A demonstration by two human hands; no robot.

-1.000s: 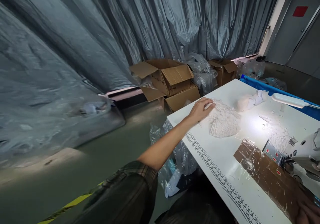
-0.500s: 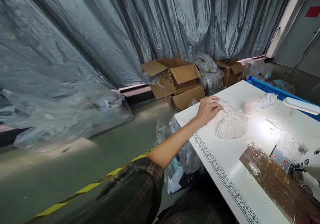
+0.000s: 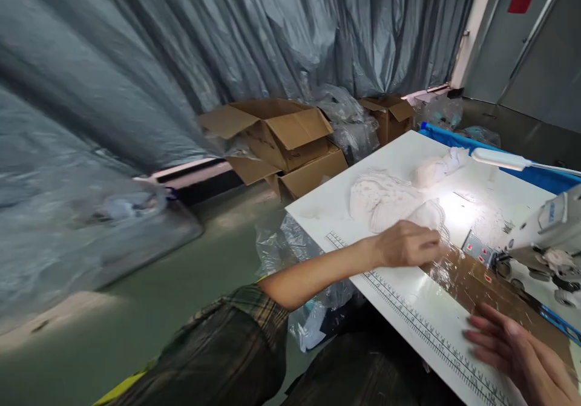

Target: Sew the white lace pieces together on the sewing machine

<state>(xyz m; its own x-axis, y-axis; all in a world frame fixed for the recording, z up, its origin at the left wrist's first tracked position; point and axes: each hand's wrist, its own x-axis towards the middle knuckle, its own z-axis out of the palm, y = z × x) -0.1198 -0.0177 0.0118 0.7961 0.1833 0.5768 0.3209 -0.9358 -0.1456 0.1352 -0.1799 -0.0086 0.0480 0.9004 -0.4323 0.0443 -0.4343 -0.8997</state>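
Observation:
My left hand [image 3: 408,245] is over the white table, its fingers closed on the edge of a piece of white lace fabric [image 3: 432,213]. The fingertips are slightly blurred, and the hand hides part of the cloth. Behind it lies a pile of the same pale lace [image 3: 381,194]. My right hand [image 3: 517,348] hovers at the near right with its fingers apart and nothing in them, beside the brown taped board [image 3: 472,282]. To the right stands a sewing machine [image 3: 540,224], its metal plate [image 3: 476,248] next to the board.
A rolled white cloth [image 3: 440,169] and a white lamp arm [image 3: 499,158] are toward the back of the table. A printed ruler [image 3: 408,315] runs along the near edge. Open cardboard boxes [image 3: 299,130] and plastic bags [image 3: 349,121] stand on the floor beyond.
My left hand has moved from the lace pile toward me and right, drawing a piece of lace along. My right hand has come into fuller view. The camera has turned right.

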